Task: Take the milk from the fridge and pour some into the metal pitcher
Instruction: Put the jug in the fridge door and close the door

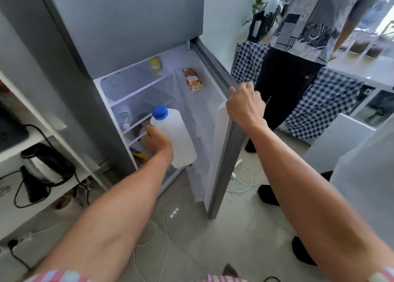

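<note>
Nearest, two bare forearms reach out from striped sleeves over the tiled floor (pixel 234 234). The left hand (pixel 156 142) is wrapped around the body of the milk (pixel 174 136), a translucent white plastic bottle with a blue cap (pixel 160 111), and holds it in the open mouth of the fridge (pixel 119 25), just in front of the shelves. The bottle leans a little, cap up and to the left. The right hand (pixel 245 105) is clenched on the top edge of the open door (pixel 226 153).

The bottle looks full or close to it, so it is probably fairly heavy for a one-hand hold. Its plastic wall is likely to give a little under a squeeze, and, being cold, it may be damp and slippery. The broad middle, where the hand sits now, seems the soundest place to hold; the neck under the cap would offer a firmer stop for pouring. The cap is on, so nothing should spill on the way.

Farther back, a carton (pixel 191 79) sits in the door. The metal pitcher is not in view.
</note>
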Action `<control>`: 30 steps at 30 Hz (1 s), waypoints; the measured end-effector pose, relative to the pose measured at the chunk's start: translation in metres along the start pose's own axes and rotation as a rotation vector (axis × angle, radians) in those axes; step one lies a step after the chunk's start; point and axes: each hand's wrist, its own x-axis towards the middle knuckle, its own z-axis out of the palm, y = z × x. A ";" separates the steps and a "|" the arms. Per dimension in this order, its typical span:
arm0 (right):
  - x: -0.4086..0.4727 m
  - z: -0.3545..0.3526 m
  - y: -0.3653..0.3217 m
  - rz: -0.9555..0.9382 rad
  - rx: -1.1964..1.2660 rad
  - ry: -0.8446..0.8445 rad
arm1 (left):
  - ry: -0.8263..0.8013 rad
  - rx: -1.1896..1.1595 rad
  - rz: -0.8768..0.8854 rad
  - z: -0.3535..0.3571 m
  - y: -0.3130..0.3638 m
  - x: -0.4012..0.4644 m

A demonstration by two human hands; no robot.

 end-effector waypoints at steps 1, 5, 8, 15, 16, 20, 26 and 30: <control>0.003 0.002 0.007 -0.004 -0.013 0.029 | -0.015 -0.034 -0.038 0.005 -0.006 -0.001; 0.011 0.007 0.030 -0.057 -0.080 0.146 | -0.008 -0.137 -0.209 0.028 -0.040 0.005; 0.016 0.012 0.044 -0.128 -0.120 0.236 | 0.021 -0.211 -0.299 0.045 -0.058 0.005; 0.027 0.017 0.062 -0.191 -0.146 0.330 | 0.102 -0.303 -0.339 0.085 -0.090 -0.003; 0.029 0.018 0.064 -0.197 -0.143 0.339 | 0.112 -0.293 -0.331 0.090 -0.100 0.002; 0.035 0.020 0.071 -0.216 -0.137 0.368 | 0.083 -0.215 -0.384 0.102 -0.131 0.014; 0.041 0.022 0.079 -0.228 -0.162 0.407 | -0.004 -0.133 -0.403 0.108 -0.160 0.021; 0.045 0.024 0.082 -0.239 -0.138 0.442 | -0.213 0.055 -0.363 0.115 -0.174 0.022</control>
